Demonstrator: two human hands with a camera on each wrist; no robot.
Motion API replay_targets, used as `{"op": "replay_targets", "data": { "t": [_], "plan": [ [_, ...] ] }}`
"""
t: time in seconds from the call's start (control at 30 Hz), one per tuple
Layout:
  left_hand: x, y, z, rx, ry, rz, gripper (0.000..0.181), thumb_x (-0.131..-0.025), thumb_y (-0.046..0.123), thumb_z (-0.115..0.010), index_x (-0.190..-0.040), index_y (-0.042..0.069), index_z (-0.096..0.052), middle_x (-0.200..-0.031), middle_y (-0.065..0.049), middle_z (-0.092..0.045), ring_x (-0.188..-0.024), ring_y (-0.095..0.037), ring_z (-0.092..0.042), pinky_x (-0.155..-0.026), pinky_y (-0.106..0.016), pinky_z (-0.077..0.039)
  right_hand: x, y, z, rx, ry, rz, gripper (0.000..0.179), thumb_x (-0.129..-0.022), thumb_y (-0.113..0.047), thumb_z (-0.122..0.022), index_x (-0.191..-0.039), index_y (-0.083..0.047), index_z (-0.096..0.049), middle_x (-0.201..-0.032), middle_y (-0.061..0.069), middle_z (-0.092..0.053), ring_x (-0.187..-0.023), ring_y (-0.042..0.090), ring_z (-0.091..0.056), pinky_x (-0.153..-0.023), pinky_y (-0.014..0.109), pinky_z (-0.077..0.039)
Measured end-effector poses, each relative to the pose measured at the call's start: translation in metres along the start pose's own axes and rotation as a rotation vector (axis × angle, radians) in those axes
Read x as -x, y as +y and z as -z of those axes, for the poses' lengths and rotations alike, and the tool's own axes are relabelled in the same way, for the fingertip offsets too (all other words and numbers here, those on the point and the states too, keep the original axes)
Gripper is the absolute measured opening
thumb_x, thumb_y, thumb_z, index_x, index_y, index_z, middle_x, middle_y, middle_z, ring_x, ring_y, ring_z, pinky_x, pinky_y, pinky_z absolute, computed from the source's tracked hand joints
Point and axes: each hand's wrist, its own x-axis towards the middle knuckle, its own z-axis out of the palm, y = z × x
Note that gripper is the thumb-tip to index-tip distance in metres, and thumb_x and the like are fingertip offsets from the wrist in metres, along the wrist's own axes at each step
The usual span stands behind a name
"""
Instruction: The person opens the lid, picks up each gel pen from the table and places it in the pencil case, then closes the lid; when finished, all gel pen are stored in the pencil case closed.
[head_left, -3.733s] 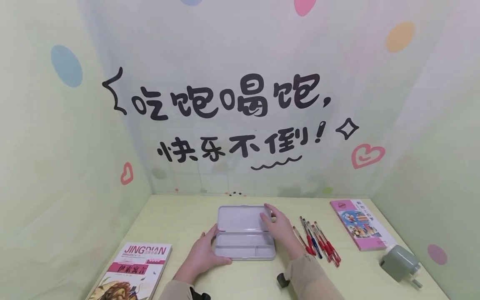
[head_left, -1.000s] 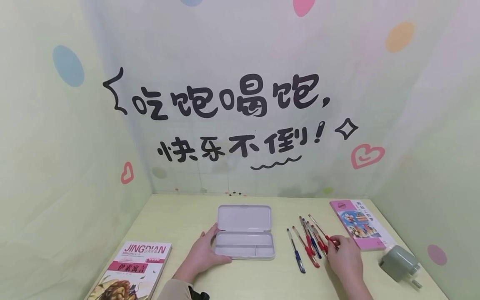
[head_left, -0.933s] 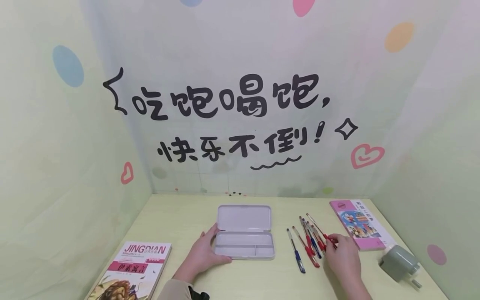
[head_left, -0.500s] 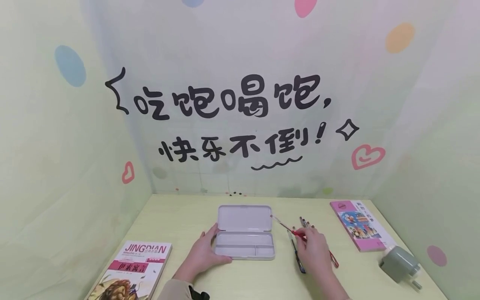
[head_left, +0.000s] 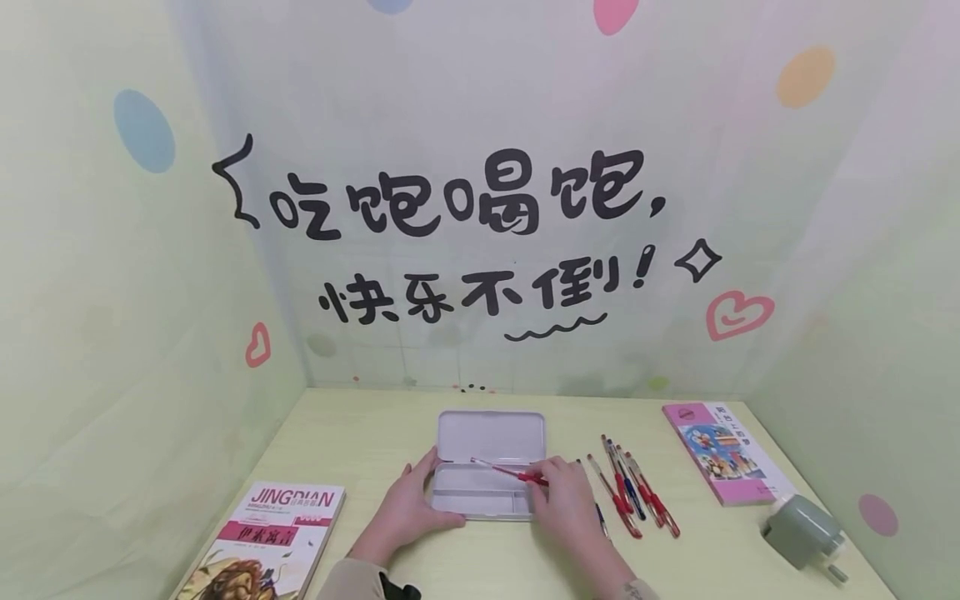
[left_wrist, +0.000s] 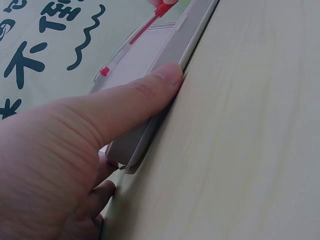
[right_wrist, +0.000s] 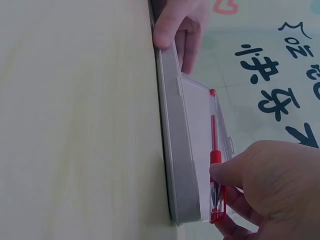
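A pale lilac pencil case [head_left: 491, 435] lies open on the table, lid folded back, its tray split into compartments. My left hand [head_left: 411, 510] grips its left end; in the left wrist view the thumb [left_wrist: 150, 90] presses the front wall while the other fingers lie round the end. Over the tray's right part, my right hand [head_left: 568, 504] pinches a red gel pen [head_left: 506, 472] by its grip, its tip end pointing left. The right wrist view shows this red pen [right_wrist: 215, 135] above the case. More red and blue pens [head_left: 637, 483] lie to the right.
A blue pen [head_left: 602, 518] is partly hidden behind my right hand. One book [head_left: 262, 533] lies at the front left and a pink book [head_left: 720, 454] at the back right. A grey device with a crank [head_left: 806, 529] stands at the front right.
My right hand let go of the case, moved to the pens and picked up a red one. It has since carried that pen left over the case. My left hand stayed put.
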Motion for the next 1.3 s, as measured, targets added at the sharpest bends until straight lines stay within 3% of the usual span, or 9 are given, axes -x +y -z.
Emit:
{"op": "replay_targets", "data": {
  "t": [0.23, 0.47, 0.97, 1.3],
  "plan": [
    [0.0, -0.001, 0.0, 0.002, -0.003, 0.01, 0.14, -0.062, 0.053, -0.106, -0.174, 0.015, -0.033, -0.173, -0.014, -0.048, -0.163, -0.062, -0.026, -0.128, -0.081, -0.029, -0.001, -0.011, -0.018, 0.013, -0.028, 0.049, 0.009, -0.092, -0.017, -0.086, -0.096, -0.023, -0.08, -0.102, -0.005, -0.075, -0.092, 0.015, -0.058, -0.079, 0.035, -0.051],
    [0.001, -0.001, 0.0, 0.004, -0.009, 0.018, 0.14, -0.062, 0.053, -0.106, -0.175, 0.016, -0.032, -0.174, -0.013, -0.047, -0.163, -0.062, -0.025, -0.128, -0.08, -0.03, -0.001, -0.022, -0.025, -0.006, -0.069, 0.069, 0.01, -0.093, -0.017, -0.085, -0.095, -0.026, -0.081, -0.104, -0.006, -0.076, -0.098, 0.017, -0.063, -0.091, 0.043, -0.056],
    [0.0, 0.003, 0.002, -0.004, -0.001, -0.012, 0.138, -0.063, 0.052, -0.106, -0.174, 0.014, -0.033, -0.171, -0.013, -0.051, -0.162, -0.064, -0.026, -0.128, -0.081, -0.03, -0.007, -0.028, -0.033, 0.063, -0.092, 0.104, 0.01, -0.096, -0.014, -0.08, -0.093, -0.023, -0.081, -0.103, -0.001, -0.079, -0.104, 0.029, -0.069, -0.084, 0.047, -0.055],
    [0.0, 0.002, 0.002, -0.003, 0.001, -0.006, 0.138, -0.062, 0.053, -0.106, -0.174, 0.015, -0.034, -0.171, -0.012, -0.052, -0.162, -0.063, -0.027, -0.128, -0.081, -0.03, -0.004, -0.025, -0.034, 0.019, -0.082, 0.089, 0.009, -0.096, -0.015, -0.08, -0.1, -0.022, -0.082, -0.109, -0.002, -0.082, -0.108, 0.028, -0.069, -0.089, 0.049, -0.056]
  ]
}}
